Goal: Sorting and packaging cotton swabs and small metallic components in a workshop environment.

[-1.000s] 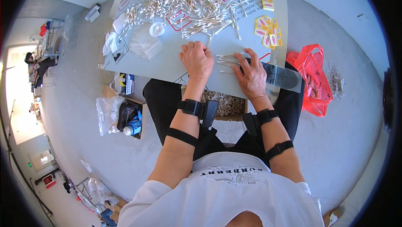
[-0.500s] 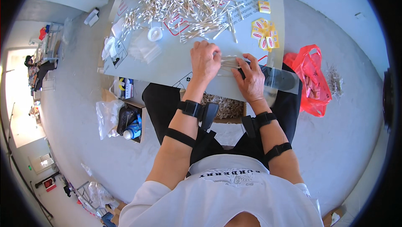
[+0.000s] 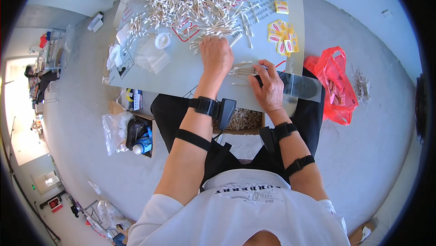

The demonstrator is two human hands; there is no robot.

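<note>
A large heap of white-tipped cotton swabs point(image 3: 190, 1) covers the far part of the metal-topped table point(image 3: 181, 80). My left hand point(image 3: 216, 56) is at the heap's near edge, its bent fingers over the swabs there; the fingertips are hidden, so I cannot tell whether it grips any. Closer to me, my right hand point(image 3: 269, 86) has its thumb and fingers curved around the right ends of a small fanned bunch of cotton swabs point(image 3: 243, 70), whose white tips point left. A few loose swabs point(image 3: 249, 35) lie between the heap and my right hand.
Yellow-and-white paper cards point(image 3: 284, 37) lie at the table's right. Clear plastic bags point(image 3: 152, 59) and a round white container point(image 3: 162, 41) are at left. Below the table edge stands a box of swabs point(image 3: 245, 120). On the floor are a red bag point(image 3: 336, 87) and a carton with a bottle point(image 3: 144, 144).
My left hand has moved away from the small bunch, forward to the near edge of the heap. My right hand has stayed at the bunch. The whole view has shifted slightly.
</note>
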